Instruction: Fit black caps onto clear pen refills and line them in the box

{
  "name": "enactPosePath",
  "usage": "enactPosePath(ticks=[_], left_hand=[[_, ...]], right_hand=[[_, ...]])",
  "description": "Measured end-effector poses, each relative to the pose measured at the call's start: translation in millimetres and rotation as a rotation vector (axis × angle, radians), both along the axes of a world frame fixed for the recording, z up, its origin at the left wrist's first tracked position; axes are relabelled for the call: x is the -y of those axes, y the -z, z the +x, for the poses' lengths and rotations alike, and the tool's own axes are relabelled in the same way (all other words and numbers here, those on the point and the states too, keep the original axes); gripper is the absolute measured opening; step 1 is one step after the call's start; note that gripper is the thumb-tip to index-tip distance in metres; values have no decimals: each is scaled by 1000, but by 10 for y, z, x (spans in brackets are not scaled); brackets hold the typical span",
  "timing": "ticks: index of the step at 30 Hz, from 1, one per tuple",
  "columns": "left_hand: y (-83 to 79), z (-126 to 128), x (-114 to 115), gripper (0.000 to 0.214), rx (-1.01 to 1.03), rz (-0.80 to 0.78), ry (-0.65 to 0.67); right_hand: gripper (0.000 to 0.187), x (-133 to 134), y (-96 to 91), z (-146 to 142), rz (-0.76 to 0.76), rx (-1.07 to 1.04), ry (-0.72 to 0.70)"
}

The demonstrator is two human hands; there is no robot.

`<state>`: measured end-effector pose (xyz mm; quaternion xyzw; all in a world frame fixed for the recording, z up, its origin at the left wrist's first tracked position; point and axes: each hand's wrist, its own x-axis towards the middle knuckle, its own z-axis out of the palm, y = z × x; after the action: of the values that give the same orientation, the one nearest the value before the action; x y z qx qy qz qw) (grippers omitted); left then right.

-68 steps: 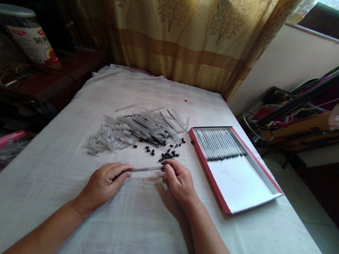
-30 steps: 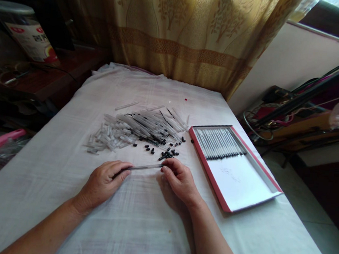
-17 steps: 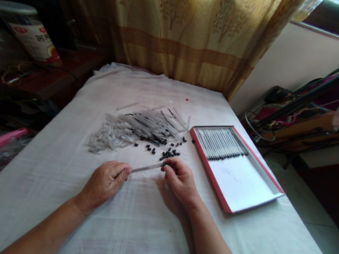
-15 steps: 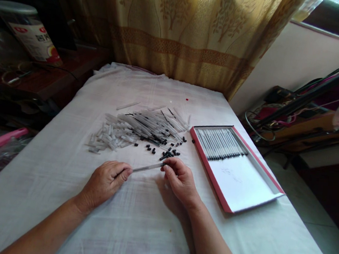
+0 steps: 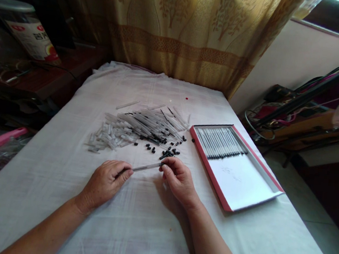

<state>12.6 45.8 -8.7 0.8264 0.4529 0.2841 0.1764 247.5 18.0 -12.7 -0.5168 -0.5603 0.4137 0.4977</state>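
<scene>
A clear pen with a dark refill inside stretches between my two hands, just above the cloth. My left hand is closed around its left end, thumb on top. At the right end, my right hand pinches the pen's tip between thumb and fingers; a dark bit shows there, mostly hidden by the fingers. Beyond my hands lie loose black plugs, a heap of clear pen barrels and dark refills, and a pile of short clear caps.
To the right, a shallow red-edged box holds a row of pens at its far end. A white cloth covers the table. A patterned curtain hangs behind, and a lidded jar stands on the dark furniture at left.
Almost nothing differs. My right fingers have shifted very slightly at the pen's end, while my left hand keeps the same hold.
</scene>
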Motion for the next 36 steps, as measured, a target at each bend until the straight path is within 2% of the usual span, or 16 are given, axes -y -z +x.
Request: enactPosePath(ticks=[4, 11, 17, 24, 27, 31, 34, 36], left_hand=[[14, -17, 11, 35, 1, -27, -38], [18, -26, -19, 35, 7, 10, 90], [22, -6, -16, 28, 74, 4, 9], [36, -28, -18, 22, 121, -49, -24], [28, -15, -6, 22, 107, -45, 12], [25, -1, -3, 25, 75, -9, 79], [26, -99, -82, 28, 45, 63, 48], [20, -228, -181, 30, -6, 190, -42]], right_hand=[[11, 7, -8, 3, 1, 3, 6], [13, 14, -22, -11, -17, -10, 9], [15, 0, -12, -29, -36, -3, 10], [17, 6, 29, -24, -53, 18, -24], [25, 17, 14, -32, -49, 107, -78], [13, 17, -33, -57, 36, 341, -181], [12, 17, -35, -45, 71, 415, -140], [13, 28, -14, -12, 62, 413, -76]])
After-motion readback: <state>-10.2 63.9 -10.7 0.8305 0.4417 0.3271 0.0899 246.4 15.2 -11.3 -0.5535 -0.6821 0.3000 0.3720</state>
